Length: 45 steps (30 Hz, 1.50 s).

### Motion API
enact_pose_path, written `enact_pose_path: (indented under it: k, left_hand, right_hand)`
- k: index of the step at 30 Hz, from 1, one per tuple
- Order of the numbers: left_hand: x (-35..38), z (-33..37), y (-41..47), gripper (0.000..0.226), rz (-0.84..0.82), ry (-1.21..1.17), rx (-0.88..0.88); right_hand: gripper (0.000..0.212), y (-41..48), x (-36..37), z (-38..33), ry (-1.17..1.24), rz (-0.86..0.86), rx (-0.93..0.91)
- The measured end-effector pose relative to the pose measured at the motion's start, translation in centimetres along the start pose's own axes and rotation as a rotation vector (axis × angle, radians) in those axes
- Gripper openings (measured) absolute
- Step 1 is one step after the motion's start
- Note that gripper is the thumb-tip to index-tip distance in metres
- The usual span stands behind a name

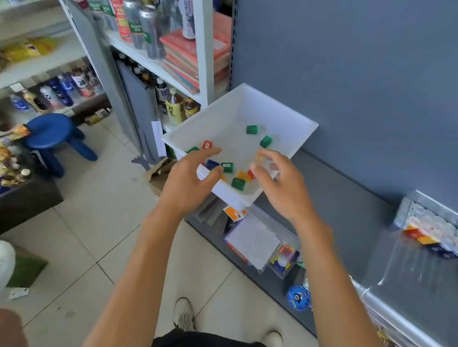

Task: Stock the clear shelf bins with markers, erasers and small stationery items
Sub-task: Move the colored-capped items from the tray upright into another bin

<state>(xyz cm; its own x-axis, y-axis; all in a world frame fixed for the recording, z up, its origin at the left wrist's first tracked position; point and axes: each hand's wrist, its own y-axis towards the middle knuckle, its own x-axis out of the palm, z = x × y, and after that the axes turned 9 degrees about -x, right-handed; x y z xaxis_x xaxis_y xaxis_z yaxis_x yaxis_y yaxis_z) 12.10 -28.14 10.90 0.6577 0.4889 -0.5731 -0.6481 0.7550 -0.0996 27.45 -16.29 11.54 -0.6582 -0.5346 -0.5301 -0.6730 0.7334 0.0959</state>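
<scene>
Gathering coloured pieces (238, 183) in the white bin (277, 119), left hand (193, 178) spread at seven o'clock, right hand (280, 184) curled at five, grip unclear; next needing a precise pinch.

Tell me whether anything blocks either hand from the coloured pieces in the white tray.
Nothing visible does. The left hand and right hand hover over the near edge of the open-topped white tray. The coloured pieces lie loose and uncovered on its floor, right by the fingers.
</scene>
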Motion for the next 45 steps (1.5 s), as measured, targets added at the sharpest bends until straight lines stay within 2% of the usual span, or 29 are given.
enact_pose_path:
  k: [4, 14, 24, 29, 35, 40, 42, 45]
  left_hand:
    - [-2.6, -2.9, 2.6, 0.036, 0.007, -0.079, -0.008]
    - [-2.4, -5.7, 9.2, 0.037, -0.173, -0.065, 0.064]
    - [2.6, -5.4, 22.0, 0.042, -0.377, 0.248, 0.086]
    - [5.3, -4.2, 25.9, 0.055, -0.483, 0.245, 0.079]
    - [9.8, -4.3, 30.5, 0.065, -0.556, 0.401, 0.181]
    - [14.7, -4.1, 33.9, 0.070, -0.707, 0.380, 0.297]
    - [16.6, -4.1, 34.0, 0.060, -0.765, 0.476, 0.398]
    - [18.3, -4.2, 33.9, 0.032, -0.820, 0.529, 0.505]
  right_hand:
    - [0.040, 1.1, 4.6, -1.0, 0.009, 0.021, 0.047]
    - [0.041, 5.8, 8.6, 0.9, -0.021, 0.062, 0.225]
    - [0.041, 15.2, 9.6, 6.3, 0.133, 0.256, 0.454]
    - [0.042, 17.1, 8.7, 8.9, 0.090, 0.284, 0.532]
    - [0.043, 18.2, 8.6, 10.0, 0.105, 0.381, 0.609]
    - [0.044, 17.4, 8.9, 9.6, 0.051, 0.498, 0.663]
    - [0.043, 17.4, 9.3, 8.9, 0.043, 0.561, 0.700]
    - [0.040, 17.2, 10.4, 7.7, 0.062, 0.620, 0.778]
